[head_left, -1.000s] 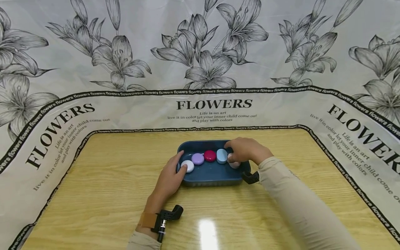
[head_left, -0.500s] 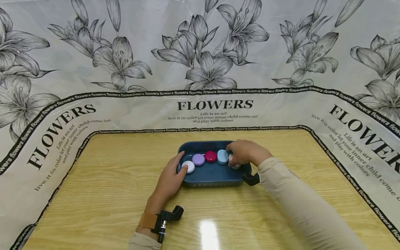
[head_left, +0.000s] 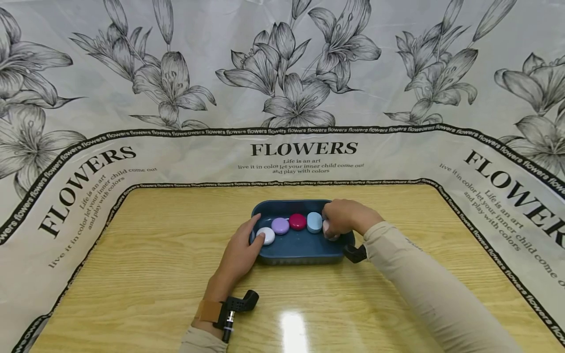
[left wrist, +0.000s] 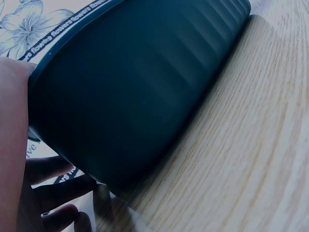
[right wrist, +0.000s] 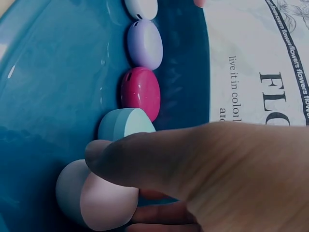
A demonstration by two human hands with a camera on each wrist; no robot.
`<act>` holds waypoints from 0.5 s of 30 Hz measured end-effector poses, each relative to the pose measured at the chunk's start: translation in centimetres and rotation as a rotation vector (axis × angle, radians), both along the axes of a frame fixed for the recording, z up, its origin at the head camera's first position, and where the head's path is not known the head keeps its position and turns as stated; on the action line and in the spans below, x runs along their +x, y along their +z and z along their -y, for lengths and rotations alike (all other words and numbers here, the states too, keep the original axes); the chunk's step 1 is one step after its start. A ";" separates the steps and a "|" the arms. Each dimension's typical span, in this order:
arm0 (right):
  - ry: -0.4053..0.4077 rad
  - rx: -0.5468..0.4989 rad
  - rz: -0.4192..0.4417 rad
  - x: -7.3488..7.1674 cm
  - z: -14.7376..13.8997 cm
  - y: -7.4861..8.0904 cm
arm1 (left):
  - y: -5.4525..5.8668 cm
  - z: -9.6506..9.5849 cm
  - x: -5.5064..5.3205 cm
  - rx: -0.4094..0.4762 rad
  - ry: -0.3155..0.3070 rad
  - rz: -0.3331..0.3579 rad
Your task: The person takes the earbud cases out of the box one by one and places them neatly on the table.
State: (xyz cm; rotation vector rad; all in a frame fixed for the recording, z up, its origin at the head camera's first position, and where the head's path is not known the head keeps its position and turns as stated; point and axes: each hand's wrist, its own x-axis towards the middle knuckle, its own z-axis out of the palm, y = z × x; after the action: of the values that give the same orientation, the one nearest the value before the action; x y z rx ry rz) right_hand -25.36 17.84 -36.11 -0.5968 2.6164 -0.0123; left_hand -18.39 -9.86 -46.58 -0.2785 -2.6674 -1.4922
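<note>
A dark blue rectangular tray (head_left: pixel 304 255) holds a row of small rounded cases. From left to right they are a white case (head_left: pixel 266 236), a lilac case (head_left: pixel 280 226), a crimson case (head_left: pixel 297 221), a light blue case (head_left: pixel 314 222) and a pale pink case (right wrist: pixel 108 200). My left hand (head_left: pixel 240 250) grips the tray's left end, thumb over the rim by the white case and fingers along the outer wall. At the right end, my right hand (head_left: pixel 346 218) holds the pale pink case between thumb and fingers, beside the light blue one. In the head view that hand mostly hides the pink case.
The tray stands on a light wood-grain table (head_left: pixel 154 264). Behind and at both sides rises a white cloth (head_left: pixel 300 108) printed with lilies and lettering. A black camera mount (head_left: pixel 240 301) is strapped on the left wrist; another black mount (head_left: pixel 354 252) overlaps the tray's right corner.
My right hand has closed lower over the pale pink case, so less of it shows. The left hand, the tray and the other cases keep their places.
</note>
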 end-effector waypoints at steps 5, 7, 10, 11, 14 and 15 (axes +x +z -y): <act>0.014 0.004 -0.019 0.0 -0.1 -0.2 | -0.1 0.0 -0.1 -0.006 -0.001 0.000; 0.023 0.014 -0.030 0.0 -0.1 -0.2 | 0.0 0.0 0.0 -0.005 -0.001 0.002; 0.028 0.022 -0.043 0.1 -0.1 -0.3 | 0.0 0.0 0.0 -0.001 -0.001 0.004; 0.029 0.023 -0.048 0.1 -0.1 -0.3 | 0.0 0.0 0.0 0.000 -0.001 0.005; 0.035 0.024 -0.066 0.2 -0.1 -0.3 | 0.0 0.0 0.0 0.002 -0.002 0.005; 0.037 0.025 -0.072 0.2 -0.1 -0.4 | 0.0 0.0 0.0 0.003 -0.003 0.005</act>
State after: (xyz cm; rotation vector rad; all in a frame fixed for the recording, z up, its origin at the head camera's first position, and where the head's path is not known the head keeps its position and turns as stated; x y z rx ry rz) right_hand -25.16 17.93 -36.46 -0.6483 2.6703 0.0538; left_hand -18.36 -9.90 -46.60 -0.2786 -2.6700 -1.4994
